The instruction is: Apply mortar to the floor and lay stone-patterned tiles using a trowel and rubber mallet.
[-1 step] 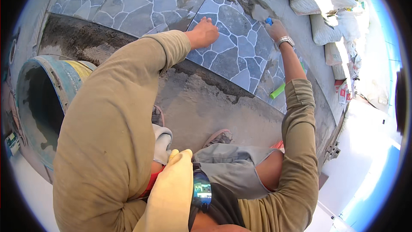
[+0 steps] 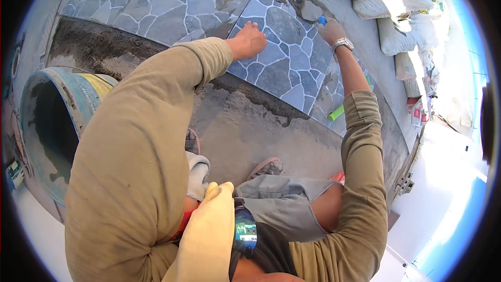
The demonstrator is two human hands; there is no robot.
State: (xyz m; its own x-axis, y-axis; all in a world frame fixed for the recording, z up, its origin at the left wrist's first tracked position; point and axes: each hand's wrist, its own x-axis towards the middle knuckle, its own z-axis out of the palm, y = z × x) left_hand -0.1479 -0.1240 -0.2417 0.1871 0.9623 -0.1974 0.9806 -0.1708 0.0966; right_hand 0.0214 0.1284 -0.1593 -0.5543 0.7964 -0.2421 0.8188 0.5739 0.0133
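My right hand (image 2: 331, 31), with a metal watch at the wrist, is closed around the blue handle of a trowel (image 2: 312, 11). The trowel's grey blade lies over rough mortar along the far edge of a stone-patterned tile (image 2: 287, 47). This tile has blue-grey patches and pale joint lines. My left hand (image 2: 248, 40) is over the tile's left edge with its fingers curled together, and nothing shows in them. Part of a bright green tube-like thing (image 2: 337, 113) lies on the tiling to the right, below my right forearm.
More patterned tiles (image 2: 162, 8) stretch away at the far left. A large drum (image 2: 70, 99), coated with dried cement, stands at the left. Several filled white sacks (image 2: 394, 34) are stacked at the right. My feet are on cement-smeared ground (image 2: 235, 130) before the tile edge.
My right hand and the trowel have shifted slightly left and away from me over the mortar. My left hand has stayed in place.
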